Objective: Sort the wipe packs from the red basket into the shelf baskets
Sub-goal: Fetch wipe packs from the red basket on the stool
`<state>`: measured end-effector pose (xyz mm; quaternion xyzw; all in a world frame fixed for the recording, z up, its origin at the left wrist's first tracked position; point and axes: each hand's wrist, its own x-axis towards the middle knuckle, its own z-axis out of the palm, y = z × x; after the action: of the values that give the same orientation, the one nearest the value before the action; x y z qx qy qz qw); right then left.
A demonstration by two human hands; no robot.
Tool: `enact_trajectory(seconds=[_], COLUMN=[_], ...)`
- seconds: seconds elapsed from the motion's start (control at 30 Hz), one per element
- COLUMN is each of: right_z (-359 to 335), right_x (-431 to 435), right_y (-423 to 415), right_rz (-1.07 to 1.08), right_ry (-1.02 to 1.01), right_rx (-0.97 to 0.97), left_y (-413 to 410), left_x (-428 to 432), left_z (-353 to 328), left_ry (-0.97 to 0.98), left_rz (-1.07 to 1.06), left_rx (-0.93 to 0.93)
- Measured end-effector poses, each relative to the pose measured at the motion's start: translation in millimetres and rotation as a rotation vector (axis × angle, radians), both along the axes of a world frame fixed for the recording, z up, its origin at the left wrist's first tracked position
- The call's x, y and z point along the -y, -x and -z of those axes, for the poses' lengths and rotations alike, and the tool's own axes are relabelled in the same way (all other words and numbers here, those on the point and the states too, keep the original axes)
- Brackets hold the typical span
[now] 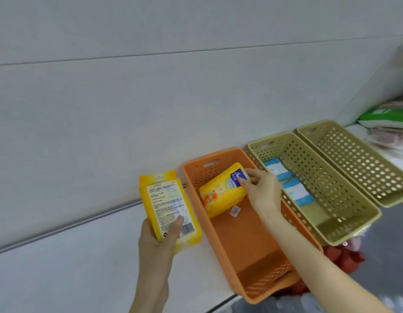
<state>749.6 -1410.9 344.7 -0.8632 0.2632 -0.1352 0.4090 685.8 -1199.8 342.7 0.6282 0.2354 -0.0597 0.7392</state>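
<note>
An orange shelf basket (259,288) stands on the white shelf. Inside it at the far end, my right hand (262,192) pinches the end of a yellow wipe pack (221,195), which lies tilted against the basket floor. To the left of that basket, my left hand (158,240) grips a second yellow wipe pack (166,204) upright, its printed back label facing me. The neighbouring olive basket (345,213) holds two blue-and-white wipe packs (296,190). Part of the red basket (345,258) shows below the shelf edge on the right.
A second olive basket (358,159) with nothing visible in it sits farthest right. Green and pink packs (383,119) are piled at the right end of the shelf. A white back wall rises behind the baskets. The shelf's front edge (221,304) runs under the orange basket.
</note>
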Motion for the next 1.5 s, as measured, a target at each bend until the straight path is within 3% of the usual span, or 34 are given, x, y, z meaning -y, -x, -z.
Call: enact_trajectory(seconds=[0.23,0.33,0.47,0.6,0.7,0.87,1.23,1.37,1.5], right_z=[26.0,29.0,39.9,40.0,42.1,47.2,64.9,51.3,3.3], right_x=[-7.3,-2.9,-5.4,-8.4,-10.5,-9.5,-7.2,0.1,4.3], right_y=[-10.6,-7.4,-0.7,5.1,5.9,0.8,-8.8,-8.8,9.0], right_rz=[0.037,-0.118,-0.381,-0.466,-0.531,-0.625,-0.563,-0.583,-0.540], right_ry=[-0.059,-0.038,0.227,0.547,0.650,0.576,0.501,0.265,-0.073], right_rx=[-0.120,-0.261,-0.513,-0.541,-0.527,-0.490,-0.402,-0.356,-0.077], left_y=[-3.4,-6.5,-10.1,-8.6,-6.5,-8.5,-8.4,-3.4,2.9], left_x=[30.1,35.9,35.0,37.2,37.7,34.8,38.6,34.7,23.4], left_z=[6.2,6.6,13.3,15.5,18.3,18.3,13.9,8.3,-13.6], left_ry=[-0.152,-0.167,-0.186,-0.185,-0.173,-0.129,-0.095,-0.152,-0.194], left_rz=[-0.027,-0.031,-0.017,-0.001,0.002,0.024,0.019,-0.076,-0.085], left_rx=[0.035,0.027,0.005,-0.036,-0.048,-0.035,0.001,0.036,0.170])
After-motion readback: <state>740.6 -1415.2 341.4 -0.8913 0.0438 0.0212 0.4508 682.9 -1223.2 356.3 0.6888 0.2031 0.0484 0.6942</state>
